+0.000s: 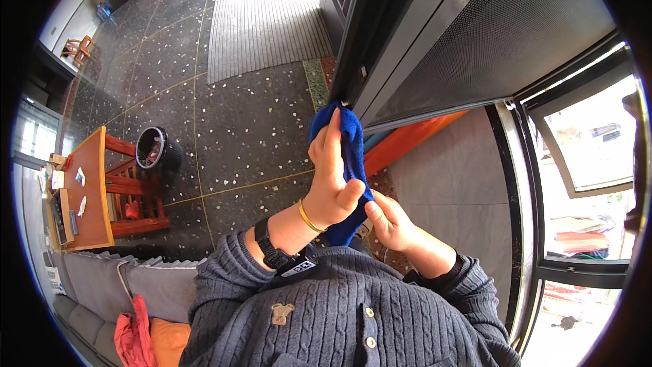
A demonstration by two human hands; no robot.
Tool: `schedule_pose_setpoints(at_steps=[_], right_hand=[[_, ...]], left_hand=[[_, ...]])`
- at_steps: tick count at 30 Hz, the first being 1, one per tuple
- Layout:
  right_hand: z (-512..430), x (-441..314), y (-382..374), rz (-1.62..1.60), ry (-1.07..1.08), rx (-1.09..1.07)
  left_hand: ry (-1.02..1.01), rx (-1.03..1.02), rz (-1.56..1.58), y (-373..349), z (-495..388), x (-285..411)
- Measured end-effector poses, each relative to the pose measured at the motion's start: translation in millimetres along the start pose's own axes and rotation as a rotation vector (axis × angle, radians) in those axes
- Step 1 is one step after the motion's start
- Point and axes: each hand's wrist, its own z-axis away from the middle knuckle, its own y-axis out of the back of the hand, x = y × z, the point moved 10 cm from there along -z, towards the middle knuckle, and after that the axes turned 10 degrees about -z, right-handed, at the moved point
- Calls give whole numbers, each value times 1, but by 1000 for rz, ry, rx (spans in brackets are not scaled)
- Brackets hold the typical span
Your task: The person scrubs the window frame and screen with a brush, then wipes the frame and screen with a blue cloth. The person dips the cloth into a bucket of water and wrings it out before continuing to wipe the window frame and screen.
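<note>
A blue cloth (pixel 353 148) hangs in front of me, beside the lower corner of a dark metal-framed door panel (pixel 433 46) with a textured surface. My left hand (pixel 331 178), with a gold bangle and a black strap at the wrist, lies flat against the cloth, fingers stretched towards the frame and thumb apart. My right hand (pixel 391 221) pinches the cloth's edge between thumb and fingers, just right of the left palm. The cloth's lower end hangs down in front of my grey knitted cardigan. Whether its top touches the frame I cannot tell.
A black waste bin (pixel 159 149) stands on the speckled floor beside a wooden table (pixel 91 193). A grey sofa (pixel 158 285) with a red garment is at the lower left. A ribbed mat (pixel 265 25) lies ahead. An orange item (pixel 407 142) shows under the panel; windows are at right.
</note>
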Motion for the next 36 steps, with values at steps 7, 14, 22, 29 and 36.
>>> schedule_pose_setpoints(at_steps=[7,14,22,29,36], right_hand=[[-3,-2,-12,55,45,-40],[-3,44,-27,32,-121,-114],[0,56,-23,60,-170,-63],[6,39,-10,-33,-130,48],[19,65,-16,-27,-325,-11]], left_hand=[[35,-132,-281,10,-5,7],[467,-163,67,-6,38,-64],[280,-76,197,-12,45,-52],[26,27,274,-3,16,-19],[160,111,492,3,18,-33]])
